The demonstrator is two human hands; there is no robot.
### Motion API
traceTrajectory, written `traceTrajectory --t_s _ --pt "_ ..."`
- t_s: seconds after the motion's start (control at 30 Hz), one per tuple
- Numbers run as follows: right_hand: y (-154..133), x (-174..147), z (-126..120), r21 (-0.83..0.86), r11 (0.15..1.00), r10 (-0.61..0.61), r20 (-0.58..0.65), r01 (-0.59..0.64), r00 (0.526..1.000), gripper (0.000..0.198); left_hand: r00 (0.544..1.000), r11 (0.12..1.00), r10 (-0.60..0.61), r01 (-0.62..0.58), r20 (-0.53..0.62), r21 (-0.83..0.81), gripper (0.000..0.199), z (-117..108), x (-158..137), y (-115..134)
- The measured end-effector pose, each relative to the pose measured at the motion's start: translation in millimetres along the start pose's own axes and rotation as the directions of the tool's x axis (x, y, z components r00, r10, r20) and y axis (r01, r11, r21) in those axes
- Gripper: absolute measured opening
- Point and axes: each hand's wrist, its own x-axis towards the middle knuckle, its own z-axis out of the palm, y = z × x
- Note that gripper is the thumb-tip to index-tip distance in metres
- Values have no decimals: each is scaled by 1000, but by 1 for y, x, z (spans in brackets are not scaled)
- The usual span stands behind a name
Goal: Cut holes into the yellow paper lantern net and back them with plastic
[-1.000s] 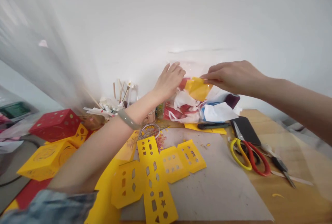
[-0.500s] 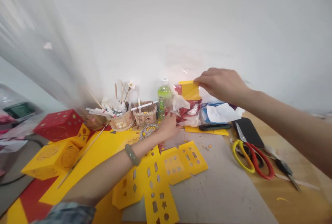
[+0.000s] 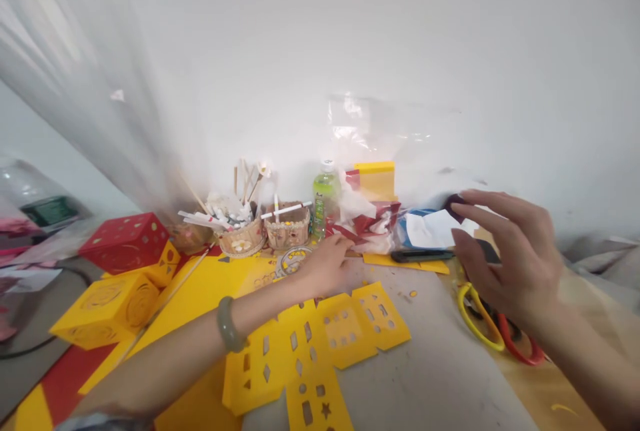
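My left hand (image 3: 327,263), a bangle on its wrist, reaches low over the grey board with its fingers loosely stretched out. It is beside the green drink bottle (image 3: 325,198) and the crumpled red and clear wrapping (image 3: 373,226). Under my forearm lies a yellow card net (image 3: 345,331) with cut-out shapes. My right hand (image 3: 515,258) is raised at the right, thumb and fingers apart. Its fingertips are by a small dark purple thing (image 3: 453,206) and white paper (image 3: 430,228); contact is unclear. Scissors (image 3: 480,321) lie partly hidden below that hand. A folded yellow card (image 3: 376,180) leans at the wall.
Small baskets (image 3: 287,231) with sticks and white rolls stand at the back. A red box (image 3: 125,242) and a yellow box (image 3: 107,308) sit at the left. A black cutter (image 3: 421,256) lies behind the grey board (image 3: 400,378). Clear plastic hangs at upper left.
My right hand has let go of the yellow card, which stays against the wall, and has moved right and down. My left hand has shifted slightly down, away from the wrapping.
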Motion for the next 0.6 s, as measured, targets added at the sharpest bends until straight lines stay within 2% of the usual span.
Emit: traceTrajectory --t_s 0.07,0.13,0.23,0.27,0.3,0.33,0.37,0.4,0.43,0.47,0.53,0.6 --pt "1 -6 -8 7 997 75 21 -75 997 64 999 1000 5 -5 -54 0 33 -14 -7 0" --pt "4 -1 -15 19 984 177 -3 -177 984 52 989 1000 -28 29 -147 0 30 -31 -8 1" --pt "12 25 -21 33 937 348 -21 -347 937 31 938 998 -69 65 -341 -24 30 -64 3 4" --pt "15 38 -20 43 919 392 13 -393 920 30 913 997 -75 67 -401 -35 32 -75 10 6" --pt "18 52 -17 64 894 436 98 -443 895 31 876 997 -77 57 -477 -55 32 -85 19 8" --pt "22 67 -12 80 882 445 190 -465 875 32 795 993 -59 -13 -604 -114 29 -94 29 11" --pt "26 82 -4 47 899 401 312 -435 862 34 742 985 -25 -98 -670 -145 26 -100 39 15" --pt "30 97 6 -14 924 348 444 -381 826 37 753 974 27 -168 -658 -152 21 -103 48 19" --pt "34 110 17 -13 941 292 533 -338 794 39 788 971 62 -190 -613 -147 14 -103 56 23" --pt "38 122 29 -22 949 267 589 -315 763 40 850 980 75 -159 -522 -119 13 -101 63 27" --pt "42 138 50 -29 969 194 699 -243 688 35 941 995 79 -54 -329 83 31 -93 71 34" --pt "41 147 65 -75 980 179 736 -184 653 23 962 960 87 -12 -260 280 39 -82 74 37"
